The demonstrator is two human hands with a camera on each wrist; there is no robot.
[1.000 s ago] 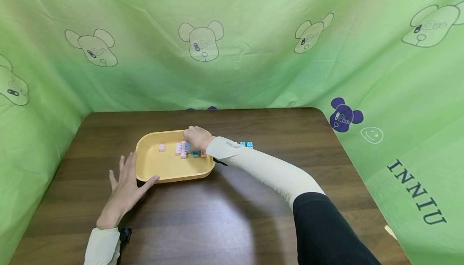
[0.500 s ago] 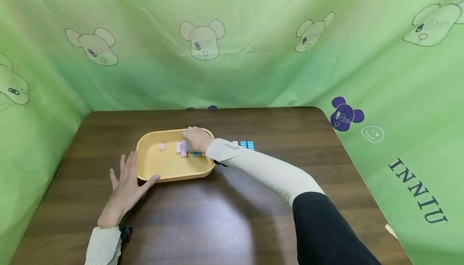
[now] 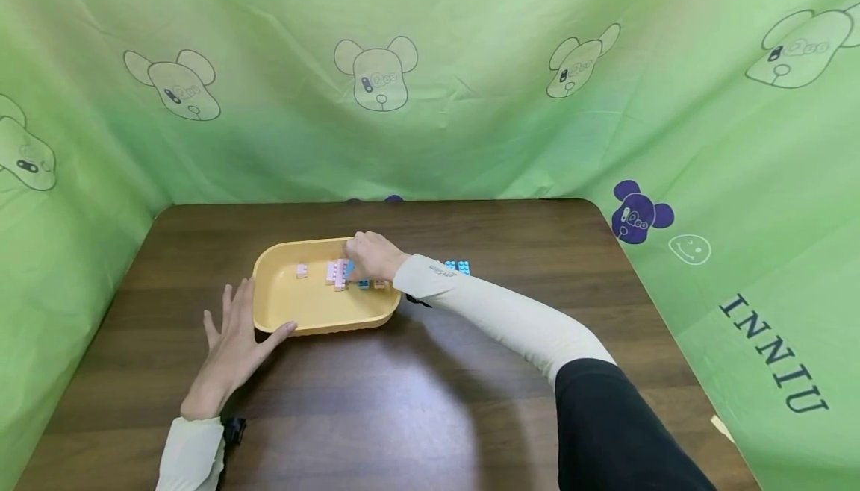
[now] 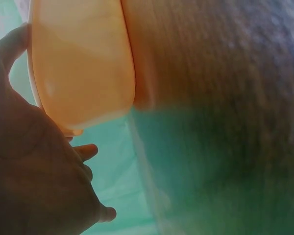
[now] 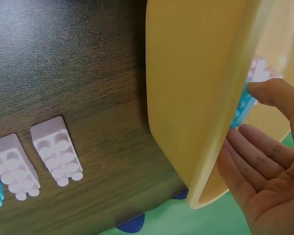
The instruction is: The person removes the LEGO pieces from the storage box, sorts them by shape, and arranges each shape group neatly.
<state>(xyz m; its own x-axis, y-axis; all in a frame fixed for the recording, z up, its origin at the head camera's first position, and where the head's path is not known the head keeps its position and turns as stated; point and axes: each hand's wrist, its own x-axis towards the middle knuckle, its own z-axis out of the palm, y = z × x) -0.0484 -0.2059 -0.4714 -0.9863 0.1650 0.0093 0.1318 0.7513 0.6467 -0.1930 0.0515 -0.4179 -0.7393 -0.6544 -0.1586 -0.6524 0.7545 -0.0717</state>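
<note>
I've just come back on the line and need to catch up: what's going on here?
A person's right hand pinches a blue block inside a yellow tray, near some pink blocks. The left hand, fingers spread, touches the tray's left end. The tray stands on a wooden table, where pale pink blocks and blue blocks also lie to its right.

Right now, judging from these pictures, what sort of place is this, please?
Probably a small tabletop booth, though its wider setting cannot be seen: a green printed cloth hangs behind and along both sides of a wood-grain table, where a yellow tray contains toy bricks.
</note>
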